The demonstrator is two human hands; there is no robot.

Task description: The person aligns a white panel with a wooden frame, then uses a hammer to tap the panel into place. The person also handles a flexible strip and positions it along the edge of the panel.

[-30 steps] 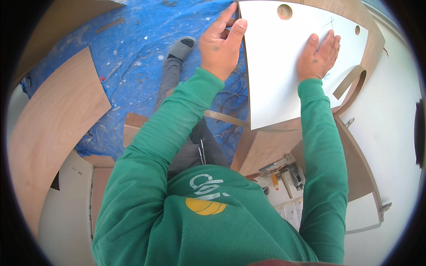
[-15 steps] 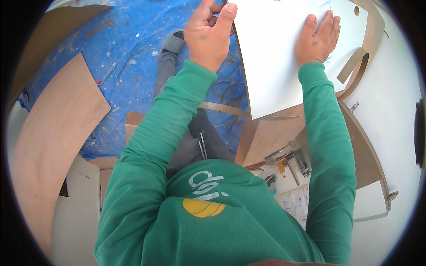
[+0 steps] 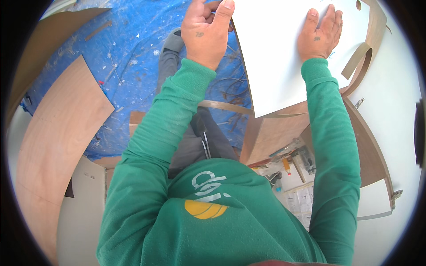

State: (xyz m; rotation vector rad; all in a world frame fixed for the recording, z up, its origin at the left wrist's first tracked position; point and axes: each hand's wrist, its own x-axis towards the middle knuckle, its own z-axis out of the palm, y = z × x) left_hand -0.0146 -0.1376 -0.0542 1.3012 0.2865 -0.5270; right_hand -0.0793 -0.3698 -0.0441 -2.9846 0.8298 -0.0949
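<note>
A white panel with a dark edge, a few pen marks and a round hole lies at the upper middle and right. At its left edge is my left hand, closed on it with the thumb over the rim and the other fingers curled; the fingertips are partly hidden. My right hand rests flat on the panel's white face, fingers stretched out and holding nothing. From under the panel's near corner a thin wood-coloured strip runs leftward. Another strip curls in a loop by the panel's right side.
Blue sheeting covers the floor ahead. To the left leans a curved-looking plywood sheet. Under the panel stands a wooden box-like piece, near several tools. A brown board with metal hinges is at the right.
The whole view has shifted slightly. Both hands keep nearly the same places on the panel, with the left still at its edge and the right flat on its face.
</note>
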